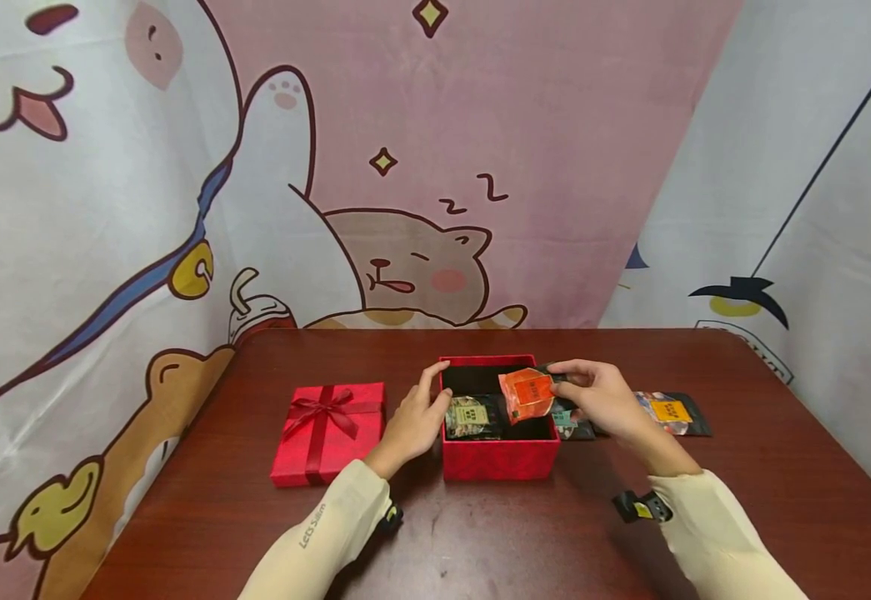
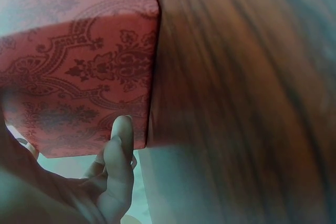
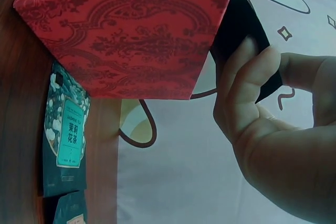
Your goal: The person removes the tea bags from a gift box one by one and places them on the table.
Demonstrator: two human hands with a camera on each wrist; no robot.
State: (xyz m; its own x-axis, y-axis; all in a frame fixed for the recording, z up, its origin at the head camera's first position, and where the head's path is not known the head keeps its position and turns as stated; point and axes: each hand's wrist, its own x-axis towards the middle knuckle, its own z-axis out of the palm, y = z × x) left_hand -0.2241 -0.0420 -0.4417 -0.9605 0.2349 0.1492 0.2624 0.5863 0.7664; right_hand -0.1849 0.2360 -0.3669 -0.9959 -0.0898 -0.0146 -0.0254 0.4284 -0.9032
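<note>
A red patterned gift box (image 1: 500,460) stands lidless on the table. At its left side is my left hand (image 1: 414,419), fingertips touching the rim and outer wall; the left wrist view shows a finger against the patterned side. My right hand (image 1: 602,398) pinches a black tea packet with an orange front (image 1: 527,393) by its edge, tilted over the box opening. Inside the box, on the left, lies a tea packet with a pale green label (image 1: 471,415). In the right wrist view, the held packet shows only its dark back (image 3: 239,19).
The red lid with a ribbon bow (image 1: 328,433) lies left of the box. Right of the box are a jasmine tea packet with a teal label (image 3: 71,132) and a packet with a yellow-orange label (image 1: 671,412). A cartoon-printed cloth (image 1: 555,167) hangs behind the brown table (image 1: 435,542).
</note>
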